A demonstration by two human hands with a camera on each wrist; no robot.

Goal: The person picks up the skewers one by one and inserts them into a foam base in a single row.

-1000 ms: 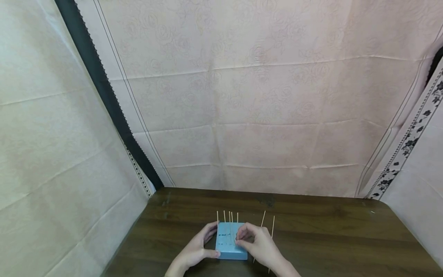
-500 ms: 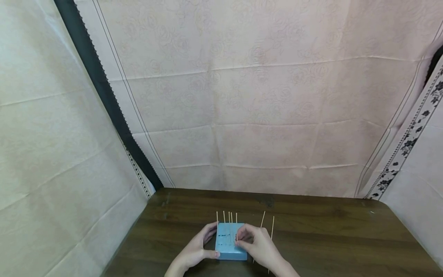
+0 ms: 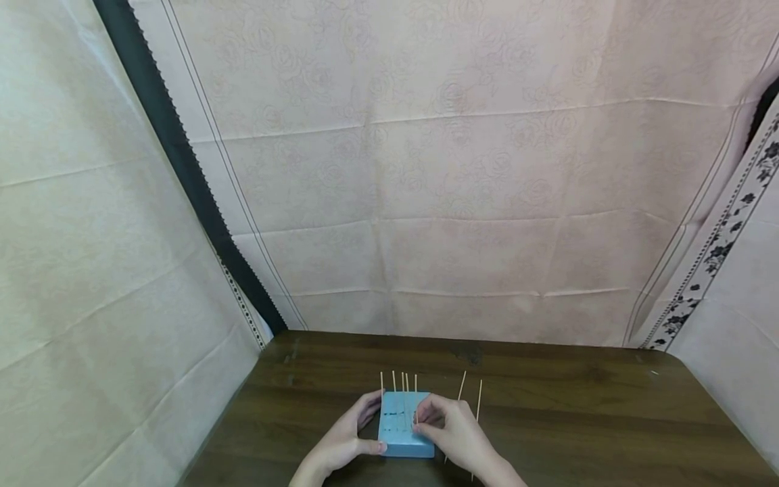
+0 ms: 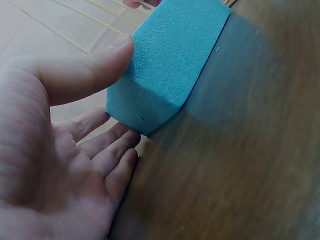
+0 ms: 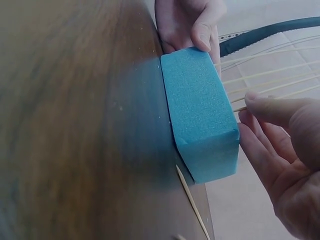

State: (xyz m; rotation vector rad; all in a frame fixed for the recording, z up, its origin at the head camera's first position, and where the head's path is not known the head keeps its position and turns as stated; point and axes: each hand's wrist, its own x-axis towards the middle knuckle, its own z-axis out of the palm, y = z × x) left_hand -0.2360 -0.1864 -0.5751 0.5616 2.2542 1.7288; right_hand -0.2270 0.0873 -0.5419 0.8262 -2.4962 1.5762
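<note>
A light-blue foam block (image 3: pixel 409 450) sits on the table, with several thin wooden skewers (image 3: pixel 393 380) standing upright out of its top. At its left side my left hand (image 3: pixel 342 441) steadies it; in the left wrist view the thumb (image 4: pixel 92 70) presses a near corner while the fingers reach along the end face. My right hand (image 3: pixel 455 429) is above the block's right part, pinching a skewer (image 3: pixel 416 383) low, close to the foam, between thumb and fingertips. Whether that skewer's tip is in the foam is hidden by the fingers. Small dark marks or holes dot the block's top.
Two loose skewers (image 3: pixel 479 400) lie on the dark wooden table (image 3: pixel 566 412) to the right, partly under the right hand and forearm. Pale patterned cloth (image 3: pixel 462 203) hangs behind the table, with more cloth (image 3: pixel 122 270) at the left and right sides.
Both hands and the foam block stay in almost the same place. The slight shift across the head frames looks like camera movement; the right hand keeps its pinch on the skewer.
</note>
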